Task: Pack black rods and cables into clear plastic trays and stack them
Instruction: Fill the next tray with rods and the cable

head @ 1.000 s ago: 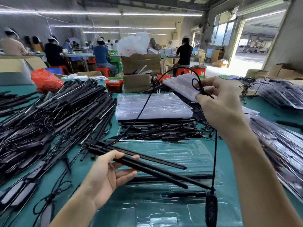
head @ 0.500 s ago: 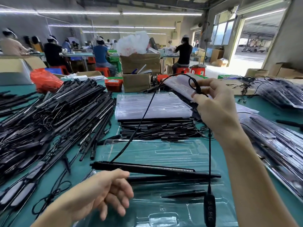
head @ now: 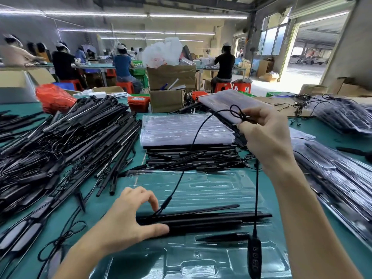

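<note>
A clear plastic tray (head: 201, 186) lies on the green table in front of me. Black rods (head: 211, 218) lie across its grooves, with a short black spike (head: 223, 237) below them. My left hand (head: 128, 222) grips the rods' left end, thumb along the front and fingers over the top. My right hand (head: 263, 135) is raised above the tray and pinches a looped black cable (head: 193, 141). The cable runs down to the rods' left end. Its inline controller (head: 254, 256) hangs over the tray's near right.
A big heap of black rods and cables (head: 60, 146) covers the table's left. A stack of clear trays (head: 185, 127) sits on more rods (head: 193, 158) behind my tray. Filled trays (head: 338, 178) lie at right. Cardboard boxes (head: 171, 89) stand at the back.
My left hand has laid the rods flat into the tray and now grips their left end. My right hand stayed raised with the cable loop, shifting slightly.
</note>
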### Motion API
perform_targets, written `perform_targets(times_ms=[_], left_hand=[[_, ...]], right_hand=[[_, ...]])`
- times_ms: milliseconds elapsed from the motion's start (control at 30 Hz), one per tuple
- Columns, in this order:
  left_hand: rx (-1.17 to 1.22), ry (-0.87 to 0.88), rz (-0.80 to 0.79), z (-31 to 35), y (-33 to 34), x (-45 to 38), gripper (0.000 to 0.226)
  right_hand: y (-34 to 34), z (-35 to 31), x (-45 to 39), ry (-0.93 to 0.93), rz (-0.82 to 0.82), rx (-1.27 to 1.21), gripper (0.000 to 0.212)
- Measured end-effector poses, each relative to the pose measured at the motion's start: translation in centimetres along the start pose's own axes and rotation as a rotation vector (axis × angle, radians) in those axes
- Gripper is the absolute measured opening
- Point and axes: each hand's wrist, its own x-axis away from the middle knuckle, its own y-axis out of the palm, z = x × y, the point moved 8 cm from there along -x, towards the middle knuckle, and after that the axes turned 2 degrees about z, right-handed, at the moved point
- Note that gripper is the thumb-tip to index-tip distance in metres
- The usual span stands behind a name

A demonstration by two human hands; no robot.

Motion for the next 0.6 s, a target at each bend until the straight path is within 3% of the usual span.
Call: perform_targets(times_ms=[67,200,300,400,600], left_hand=[[-0.039,-0.015,-0.065,-0.7,0.8,0.2,0.055],[0.027,0.022,-0.012,-0.5,0.5,0.5,0.051],[-0.027,0.138,-0.023,0.4,0.8,0.8,0.028],[-0.057,0.183,-0.017,0.9,1.0,0.9,0.02],[0.007,0.164,-0.006,0.8,0.8,1.1,0.022]], right_hand=[[-0.2,-0.2,0.1,-0.034,0.017,0.023,0.025],[-0.4,-0.7,0.1,-0.074,0.048,0.054,0.026],[-0.3,-0.9,0.3,-0.086,0.057,0.059,0.027],[-0.3,-1.0,0.4,-0.089,0.052,0.053,0.027],[-0.1,-1.1,0.6,-0.075,0.022,0.015,0.024]])
